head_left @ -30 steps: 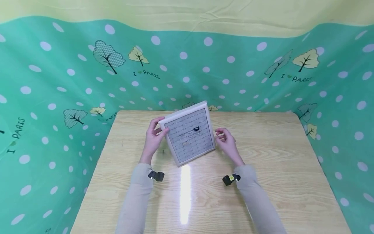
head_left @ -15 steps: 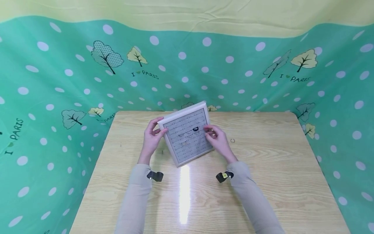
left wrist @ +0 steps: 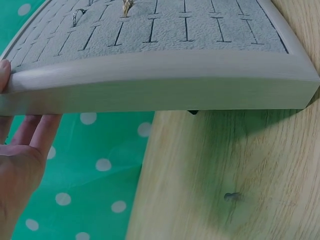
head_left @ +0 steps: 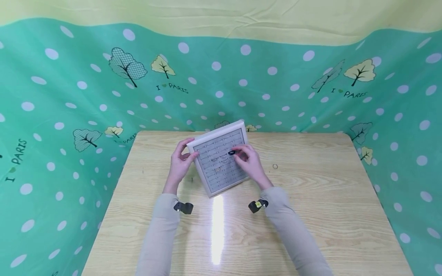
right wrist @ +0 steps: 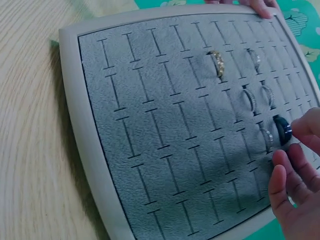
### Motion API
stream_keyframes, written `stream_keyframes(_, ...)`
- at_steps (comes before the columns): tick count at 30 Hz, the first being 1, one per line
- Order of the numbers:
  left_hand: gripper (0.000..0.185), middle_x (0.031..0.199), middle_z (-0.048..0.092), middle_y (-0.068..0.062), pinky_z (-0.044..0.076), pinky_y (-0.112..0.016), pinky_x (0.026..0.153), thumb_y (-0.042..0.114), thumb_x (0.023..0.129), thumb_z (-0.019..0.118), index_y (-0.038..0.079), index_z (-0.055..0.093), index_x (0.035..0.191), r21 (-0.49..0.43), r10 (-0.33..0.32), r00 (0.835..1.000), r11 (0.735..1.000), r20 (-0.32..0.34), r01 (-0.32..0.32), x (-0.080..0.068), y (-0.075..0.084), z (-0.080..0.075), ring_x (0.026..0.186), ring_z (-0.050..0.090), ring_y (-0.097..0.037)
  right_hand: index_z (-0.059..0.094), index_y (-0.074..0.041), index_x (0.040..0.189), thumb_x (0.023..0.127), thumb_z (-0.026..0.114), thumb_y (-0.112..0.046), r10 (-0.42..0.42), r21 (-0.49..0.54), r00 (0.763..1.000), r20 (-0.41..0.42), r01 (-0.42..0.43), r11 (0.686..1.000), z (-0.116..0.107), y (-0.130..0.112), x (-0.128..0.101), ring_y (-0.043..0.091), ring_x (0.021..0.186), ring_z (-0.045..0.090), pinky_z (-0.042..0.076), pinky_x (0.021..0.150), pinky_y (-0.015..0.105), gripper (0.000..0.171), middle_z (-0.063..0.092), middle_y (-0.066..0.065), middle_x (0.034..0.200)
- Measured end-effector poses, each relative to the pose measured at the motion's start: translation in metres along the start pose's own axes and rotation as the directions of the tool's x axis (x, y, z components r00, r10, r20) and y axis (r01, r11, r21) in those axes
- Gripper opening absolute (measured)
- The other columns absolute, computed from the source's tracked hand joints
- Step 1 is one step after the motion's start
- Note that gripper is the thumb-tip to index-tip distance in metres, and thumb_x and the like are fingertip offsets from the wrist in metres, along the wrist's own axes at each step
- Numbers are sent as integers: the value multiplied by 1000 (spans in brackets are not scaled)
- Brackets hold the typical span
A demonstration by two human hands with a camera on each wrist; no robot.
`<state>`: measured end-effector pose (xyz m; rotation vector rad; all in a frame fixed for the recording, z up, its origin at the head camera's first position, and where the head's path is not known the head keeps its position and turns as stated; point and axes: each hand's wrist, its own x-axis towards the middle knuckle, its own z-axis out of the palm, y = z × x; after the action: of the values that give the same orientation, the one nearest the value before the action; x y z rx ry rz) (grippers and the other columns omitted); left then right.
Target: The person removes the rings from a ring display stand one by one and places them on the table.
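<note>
Since before, right hand (head_left: pixel 249 162) has slid leftward onto the grey velvet ring tray (head_left: pixel 221 161), fingertips pinching the dark blue ring (right wrist: pixel 283 128). Left hand (head_left: pixel 181 163) grasps the tray's left edge, tilting it above the counter (head_left: pixel 310 199).
</note>
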<state>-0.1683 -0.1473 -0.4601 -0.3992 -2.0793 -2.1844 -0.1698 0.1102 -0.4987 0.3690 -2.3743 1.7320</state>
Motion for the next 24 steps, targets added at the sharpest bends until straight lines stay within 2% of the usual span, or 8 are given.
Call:
stream_keyframes(4, 50, 124, 51, -10, 58, -34, 76, -14, 86, 61, -7, 44, 133, 6, -23, 999, 1000, 27, 22, 1, 1, -2, 86, 65, -22, 69, 0, 107, 85, 67, 4, 29, 13, 1000, -11, -29, 999, 2, 3, 0, 22, 83, 54, 48, 65, 23, 23, 56, 15, 103)
stream_keyframes(10, 51, 122, 51, -10, 59, -35, 76, -13, 87, 61, -6, 43, 134, 16, -37, 998, 999, 58, 36, 2, 2, -4, 85, 65, -22, 69, -1, 104, 85, 70, 0, 37, -36, 999, 1, -37, 999, 5, 6, -1, 19, 81, 54, 49, 65, 23, 20, 56, 11, 101)
stream_keyframes(19, 51, 123, 51, -18, 57, -31, 79, -13, 87, 60, -5, 43, 135, 72, -17, 998, 997, 67, 12, 3, 3, -1, 96, 59, -21, 68, 1, 99, 82, 72, 1, 48, -50, 999, -10, -48, 998, 8, 5, 1, 19, 76, 52, 48, 62, 21, 17, 53, 10, 94)
stream_keyframes(24, 51, 122, 52, -16, 56, -28, 79, -13, 87, 60, -5, 42, 134, 83, -3, 998, 997, 59, -1, 1, 3, 0, 99, 57, -17, 67, 2, 98, 82, 73, 1, 41, -57, 999, -2, -41, 998, 9, 6, 1, 19, 76, 52, 47, 63, 22, 17, 51, 10, 94)
